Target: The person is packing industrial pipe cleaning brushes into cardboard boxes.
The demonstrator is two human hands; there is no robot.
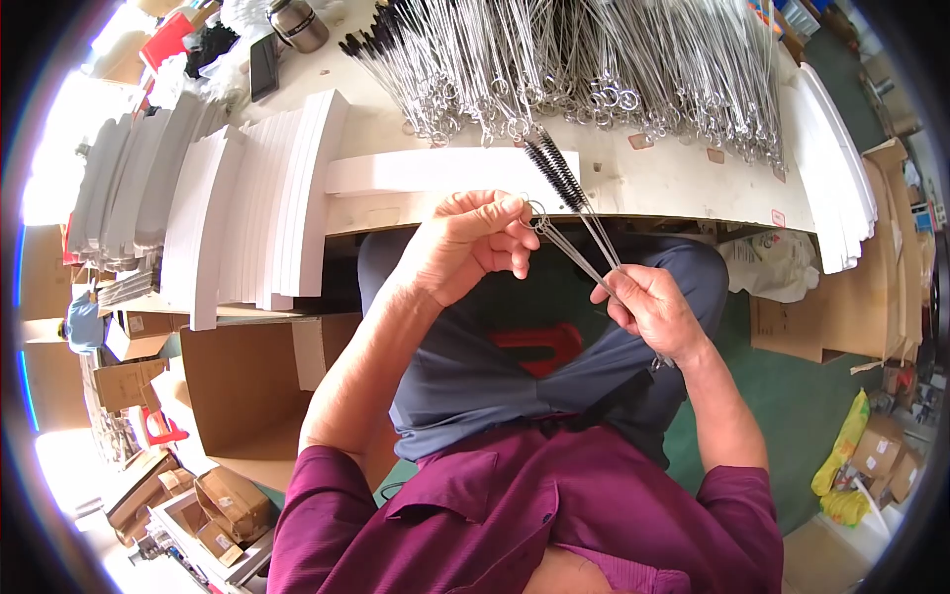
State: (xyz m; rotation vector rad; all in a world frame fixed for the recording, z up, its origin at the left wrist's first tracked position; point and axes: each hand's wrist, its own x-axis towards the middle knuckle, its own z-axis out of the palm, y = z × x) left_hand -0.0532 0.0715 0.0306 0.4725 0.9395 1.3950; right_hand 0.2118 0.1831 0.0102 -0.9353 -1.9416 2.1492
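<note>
My right hand (648, 307) is closed around a few thin wire cleaning brushes (584, 259), held over my lap. Black bristle heads (556, 173) on some of them point up toward the table edge. Wire loops at the ends of others reach my left hand (475, 238), whose thumb and forefinger pinch at the rings (535, 213); its other fingers are loosely curled. Beyond my hands, a large heap of similar brushes (594, 69) covers the back of the table, many with loops toward me. How many I hold is unclear.
Long white folded boxes (267, 208) stand in rows at the left, and one white box (426, 170) lies along the table's near edge. More white boxes (831, 168) are at the right. A phone (264, 67) and metal flask (299, 26) sit far left. An open carton (247, 396) is below.
</note>
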